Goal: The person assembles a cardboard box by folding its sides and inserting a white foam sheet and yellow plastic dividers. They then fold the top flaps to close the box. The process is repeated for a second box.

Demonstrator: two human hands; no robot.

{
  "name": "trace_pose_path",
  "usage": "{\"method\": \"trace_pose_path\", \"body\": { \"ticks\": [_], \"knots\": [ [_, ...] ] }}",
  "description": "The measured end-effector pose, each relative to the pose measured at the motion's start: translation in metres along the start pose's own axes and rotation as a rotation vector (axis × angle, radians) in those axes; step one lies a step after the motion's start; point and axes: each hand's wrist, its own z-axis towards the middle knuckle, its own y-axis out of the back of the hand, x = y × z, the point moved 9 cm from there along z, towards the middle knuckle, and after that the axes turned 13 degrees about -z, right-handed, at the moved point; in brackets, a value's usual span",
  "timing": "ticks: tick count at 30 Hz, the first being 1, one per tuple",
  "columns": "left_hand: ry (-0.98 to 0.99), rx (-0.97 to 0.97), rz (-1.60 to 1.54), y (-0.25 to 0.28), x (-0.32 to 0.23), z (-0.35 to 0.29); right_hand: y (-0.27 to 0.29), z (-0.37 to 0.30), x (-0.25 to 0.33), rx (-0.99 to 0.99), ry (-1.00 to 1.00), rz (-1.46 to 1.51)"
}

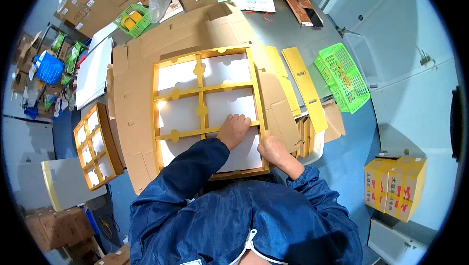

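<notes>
A shallow gold-yellow box (155, 89) lies on flattened cardboard, with a white bottom and crossing yellow divider strips (183, 93) that part it into several compartments. Rounded tabs stick out along the dividers. My left hand (234, 130) reaches across the box, its fingers curled over the nearest cross divider close to the right wall. What lies under those fingers is hidden. At the right wall, my right hand (274, 150) is closed around the box's edge, thumb on the inner side.
Yellow strips (305, 89) lie to the right, beside a green basket (342, 77) with small pieces inside. More strips stand in a white bin (317, 150). A similar divided box (97, 145) leans at the left. Another green basket (133, 20) and cardboard (195, 30) are farther back.
</notes>
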Motion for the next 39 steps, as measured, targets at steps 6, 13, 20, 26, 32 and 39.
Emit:
{"method": "trace_pose_path", "body": {
  "ticks": [6,13,20,26,32,39],
  "knots": [
    [-0.039,-0.023,0.002,-0.003,-0.006,0.005,0.008,0.016,-0.003,0.007,0.036,-0.028],
    [0.050,-0.023,0.043,-0.002,0.011,0.026,0.026,0.037,-0.001,0.020,0.111,-0.089],
    [0.064,0.006,0.098,-0.005,0.020,0.026,0.015,0.049,-0.001,-0.047,0.215,-0.072],
    [0.162,-0.104,0.122,-0.004,0.045,0.057,0.030,0.088,-0.005,-0.062,0.229,-0.113],
    [0.024,-0.541,-0.041,0.105,0.066,0.075,0.110,0.227,-0.044,-0.414,0.128,-0.370],
    [0.425,-0.051,-0.087,0.108,0.125,-0.078,0.148,0.193,0.039,-0.393,0.211,0.117]
  ]
}}
